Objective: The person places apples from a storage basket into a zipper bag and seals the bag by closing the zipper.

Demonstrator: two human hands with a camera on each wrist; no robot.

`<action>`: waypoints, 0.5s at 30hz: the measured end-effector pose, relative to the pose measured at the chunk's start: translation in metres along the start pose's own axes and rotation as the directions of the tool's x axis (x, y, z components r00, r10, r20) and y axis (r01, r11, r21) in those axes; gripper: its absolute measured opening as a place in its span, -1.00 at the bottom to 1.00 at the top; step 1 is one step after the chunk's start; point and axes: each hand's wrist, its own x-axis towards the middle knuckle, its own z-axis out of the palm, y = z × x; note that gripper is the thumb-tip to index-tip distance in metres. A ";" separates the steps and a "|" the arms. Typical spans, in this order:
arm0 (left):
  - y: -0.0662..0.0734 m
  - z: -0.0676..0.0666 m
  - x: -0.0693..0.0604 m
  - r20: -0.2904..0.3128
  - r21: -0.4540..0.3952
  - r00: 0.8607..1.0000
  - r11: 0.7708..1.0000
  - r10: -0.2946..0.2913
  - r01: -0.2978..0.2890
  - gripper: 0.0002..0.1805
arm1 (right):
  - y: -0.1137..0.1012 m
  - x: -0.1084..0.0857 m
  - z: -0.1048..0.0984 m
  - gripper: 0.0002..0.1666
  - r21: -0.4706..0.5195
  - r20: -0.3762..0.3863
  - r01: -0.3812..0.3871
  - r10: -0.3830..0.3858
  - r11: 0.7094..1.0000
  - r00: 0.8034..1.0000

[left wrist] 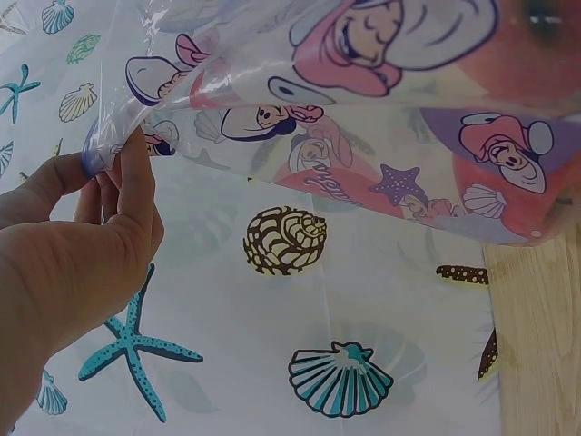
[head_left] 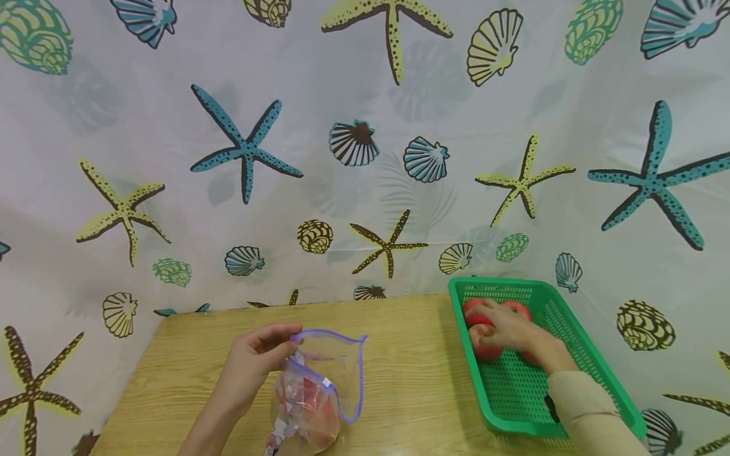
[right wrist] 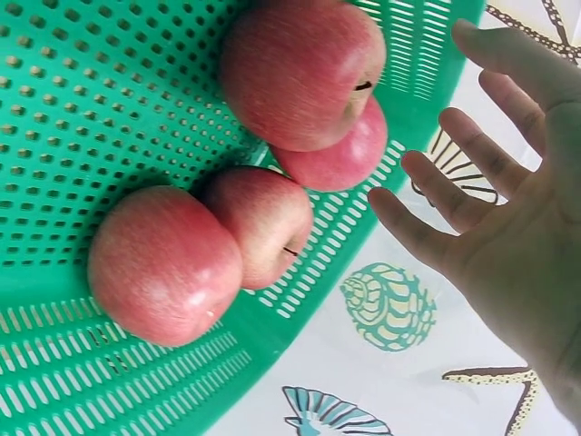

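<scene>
My left hand (head_left: pixel 251 358) pinches the purple-edged mouth of a clear zip bag (head_left: pixel 360 380) printed with cartoon figures. Through the plastic, reddish apples (head_left: pixel 322 421) show in the lower part of the bag, which rests on the table; how many is unclear. In the left wrist view, thumb and fingers grip the bag's edge (left wrist: pixel 95 154). My right hand (head_left: pixel 504 326) is over the green basket at the right, above red apples (head_left: pixel 485 347). The right wrist view shows this hand (right wrist: pixel 508 182) with fingers spread, beside several apples (right wrist: pixel 165 265) and apart from them.
The green perforated plastic basket (head_left: pixel 481 396) stands at the table's right side. The wooden table (head_left: pixel 407 361) extends between bag and basket. A white curtain (head_left: pixel 342 202) with starfish and shells hangs behind and around the table.
</scene>
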 end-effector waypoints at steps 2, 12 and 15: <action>0.000 0.000 0.000 0.000 0.002 1.000 1.000 -0.003 0.003 -0.63 | 0.002 0.000 0.002 -0.50 0.000 -0.007 0.021 -0.021 1.000 1.000; -0.001 0.000 0.001 0.001 0.000 1.000 1.000 0.004 -0.004 -0.62 | 0.009 -0.001 0.008 -0.54 0.020 0.000 0.031 -0.031 0.999 1.000; -0.002 0.000 0.002 -0.004 0.003 1.000 1.000 -0.006 0.006 -0.63 | 0.013 0.000 0.011 -0.52 0.009 0.012 0.023 -0.023 1.000 1.000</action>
